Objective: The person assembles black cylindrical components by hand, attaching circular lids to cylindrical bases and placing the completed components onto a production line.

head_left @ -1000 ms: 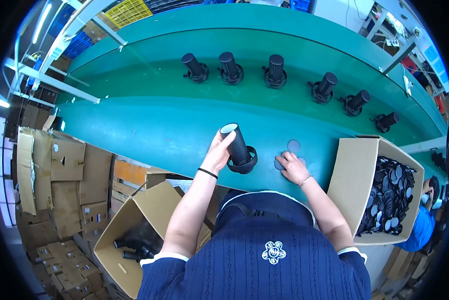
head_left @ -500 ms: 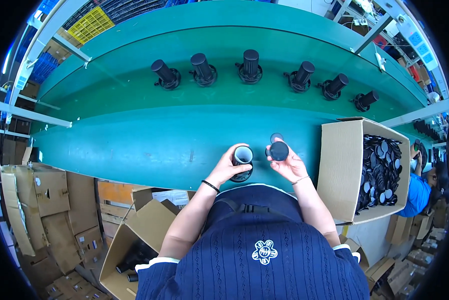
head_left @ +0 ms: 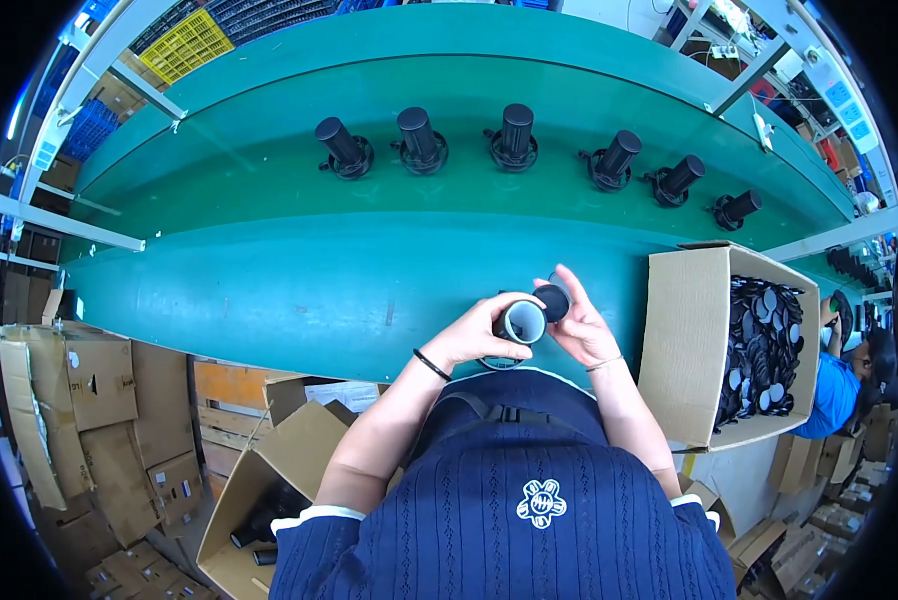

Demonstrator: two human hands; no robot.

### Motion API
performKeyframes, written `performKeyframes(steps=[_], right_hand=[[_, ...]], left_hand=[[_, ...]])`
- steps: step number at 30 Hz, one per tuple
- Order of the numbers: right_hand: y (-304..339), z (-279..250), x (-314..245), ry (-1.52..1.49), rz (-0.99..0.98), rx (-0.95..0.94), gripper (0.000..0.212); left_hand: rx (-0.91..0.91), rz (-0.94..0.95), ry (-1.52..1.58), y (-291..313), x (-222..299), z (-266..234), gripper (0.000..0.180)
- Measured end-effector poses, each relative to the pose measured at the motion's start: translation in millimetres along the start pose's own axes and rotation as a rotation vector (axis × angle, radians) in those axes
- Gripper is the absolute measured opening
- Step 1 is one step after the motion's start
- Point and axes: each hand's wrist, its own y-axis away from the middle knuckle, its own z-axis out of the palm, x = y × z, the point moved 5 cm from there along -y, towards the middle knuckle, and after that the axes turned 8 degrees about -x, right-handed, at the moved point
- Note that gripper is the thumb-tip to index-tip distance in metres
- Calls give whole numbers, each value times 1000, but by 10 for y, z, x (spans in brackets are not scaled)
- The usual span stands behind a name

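My left hand [head_left: 476, 332] is wrapped round a black cylindrical cup [head_left: 524, 324], its open end tilted up and showing a pale inside. Close beside its rim, my right hand [head_left: 587, 335] grips round black discs [head_left: 552, 303] between thumb and fingers; they overlap, so I cannot tell exactly how many. The discs and cup overlap in the picture, and whether they touch is unclear. Under the left hand, part of a dark ring-shaped base [head_left: 501, 362] shows near the table edge.
Several black cylinders on ringed bases [head_left: 516, 140] stand along the green belt [head_left: 269, 190] beyond the teal worktop [head_left: 269, 290]. At right stands a cardboard box [head_left: 684, 340] full of black discs [head_left: 764, 345]. Lower left, another box [head_left: 299, 450] holds black parts. A person in blue [head_left: 829, 395] is far right.
My left hand has brought the cup right, tilting it toward the right hand. The discs and cup are now together. The row of black cylinders appears slightly farther right.
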Motion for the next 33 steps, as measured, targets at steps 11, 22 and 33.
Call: performKeyframes(steps=[11,22,33], right_hand=[[31,-23,46,-64,242,15,60],[56,-121,56,-393,151,-86,56],[61,-156,112,-370,129,14,57]], left_hand=[[-109,-111,-130,20,58,40,65],[95,58,-12,185,47,-229,62],[165,-26,79,178,-172,-236,62]])
